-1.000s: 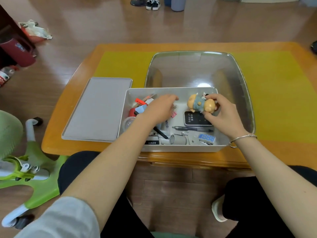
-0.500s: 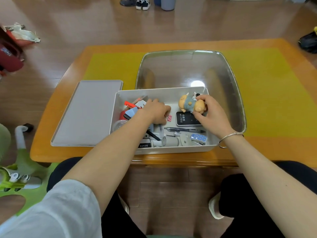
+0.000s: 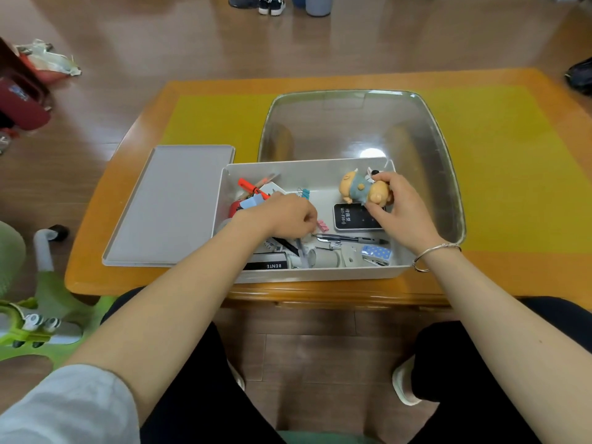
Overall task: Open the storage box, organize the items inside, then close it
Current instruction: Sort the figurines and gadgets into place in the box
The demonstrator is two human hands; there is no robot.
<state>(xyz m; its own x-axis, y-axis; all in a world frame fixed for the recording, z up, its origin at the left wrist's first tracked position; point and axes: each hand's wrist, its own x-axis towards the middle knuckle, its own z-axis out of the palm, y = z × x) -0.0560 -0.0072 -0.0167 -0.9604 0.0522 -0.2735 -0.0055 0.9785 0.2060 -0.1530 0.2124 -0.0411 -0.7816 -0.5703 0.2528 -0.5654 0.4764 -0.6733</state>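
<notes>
The white storage box (image 3: 307, 274) stands open at the table's near edge, with its grey lid (image 3: 169, 206) lying flat to its left. Over the box's far right corner my right hand (image 3: 400, 213) grips a small doll in blue overalls (image 3: 358, 189). My left hand (image 3: 288, 216) is inside the box's middle with its fingers curled down among small items, next to a pink clip (image 3: 322, 225). What the left hand holds is hidden. A black Wi-Fi device (image 3: 350, 216), a dark pen (image 3: 349, 239), a blue dotted stapler (image 3: 376, 253), a blue clip (image 3: 304, 193) and an orange pen (image 3: 253, 188) lie in the box.
A large clear tub (image 3: 362, 123) stands just behind the box. Both stand on a wooden table with a yellow mat (image 3: 512, 161). A green scooter (image 3: 41, 315) is on the floor at the left. Shoes (image 3: 256, 1) lie on the floor beyond the table.
My left hand has drawn back from the box's far side to its middle and curled its fingers. My right hand still holds the doll in about the same place.
</notes>
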